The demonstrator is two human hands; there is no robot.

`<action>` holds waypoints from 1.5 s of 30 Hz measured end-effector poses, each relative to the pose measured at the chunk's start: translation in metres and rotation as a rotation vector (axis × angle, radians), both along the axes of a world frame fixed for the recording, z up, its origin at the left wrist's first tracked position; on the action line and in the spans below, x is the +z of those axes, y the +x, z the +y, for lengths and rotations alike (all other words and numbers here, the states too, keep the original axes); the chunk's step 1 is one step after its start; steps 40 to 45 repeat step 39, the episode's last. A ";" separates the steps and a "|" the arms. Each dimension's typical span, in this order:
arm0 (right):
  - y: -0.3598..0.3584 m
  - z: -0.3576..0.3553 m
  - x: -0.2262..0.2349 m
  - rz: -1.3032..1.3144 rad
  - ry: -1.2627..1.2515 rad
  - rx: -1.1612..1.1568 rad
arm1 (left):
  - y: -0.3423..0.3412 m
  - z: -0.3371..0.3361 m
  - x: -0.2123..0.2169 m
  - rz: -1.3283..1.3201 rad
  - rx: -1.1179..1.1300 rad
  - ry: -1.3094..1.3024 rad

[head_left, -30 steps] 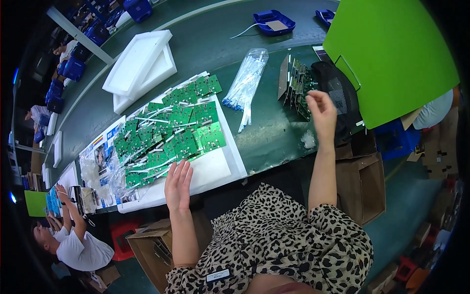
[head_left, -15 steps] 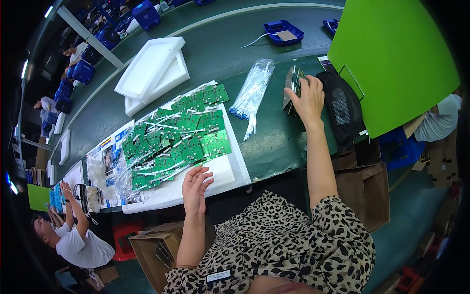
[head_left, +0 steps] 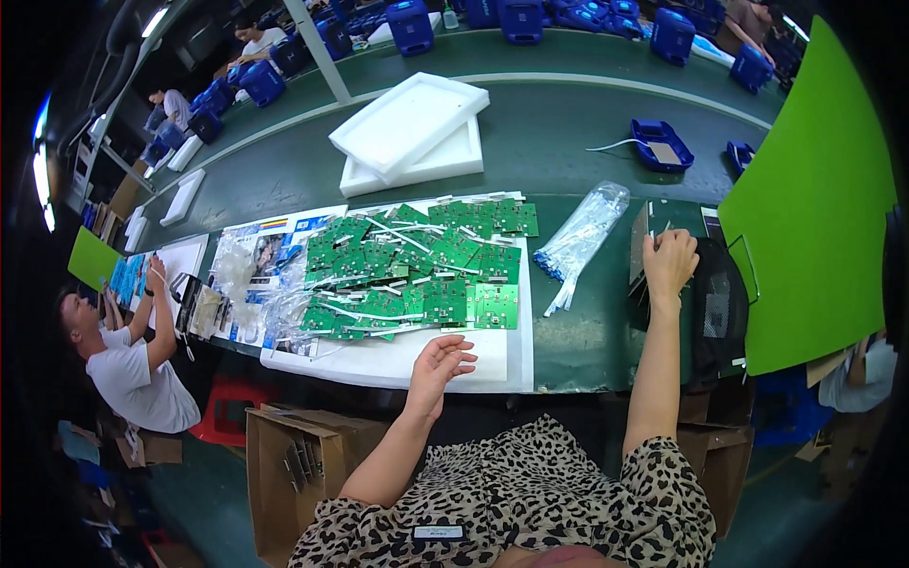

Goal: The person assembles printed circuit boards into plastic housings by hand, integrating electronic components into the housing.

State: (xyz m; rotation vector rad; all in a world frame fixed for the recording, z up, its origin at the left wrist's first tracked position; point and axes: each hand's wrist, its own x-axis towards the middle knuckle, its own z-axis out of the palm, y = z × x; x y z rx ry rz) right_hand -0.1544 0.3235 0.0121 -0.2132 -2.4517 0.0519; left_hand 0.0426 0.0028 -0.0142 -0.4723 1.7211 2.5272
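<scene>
My right hand (head_left: 670, 263) reaches down over a bundle of thin upright boards (head_left: 639, 248) at the right of the green table, its fingers closed at their top edges. How many boards it grips is hidden by the hand. My left hand (head_left: 441, 375) hovers at the front edge of a white sheet (head_left: 519, 364), empty, with loosely curved fingers apart. On that sheet lies a broad pile of green circuit boards (head_left: 440, 301) with white strips across it. Between pile and bundle rests a clear bag of white cables with blue ends (head_left: 585, 235).
White foam trays (head_left: 412, 128) stand behind the pile. A black mesh-sided bag (head_left: 717, 308) and a tall green panel (head_left: 819, 227) flank my right arm. A blue plastic shell (head_left: 661, 147) sits farther back. Cardboard boxes (head_left: 355, 440) are below the table; a co-worker (head_left: 142, 369) sits at left.
My head view has turned, shifting the scene rightward and down. My right hand's fingers, spread over the upright boards before, have closed onto them. My left hand stays empty near the sheet's front edge.
</scene>
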 end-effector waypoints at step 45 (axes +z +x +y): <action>0.126 -0.183 0.021 -0.328 -1.517 1.088 | -0.035 0.000 0.028 0.350 0.237 -0.577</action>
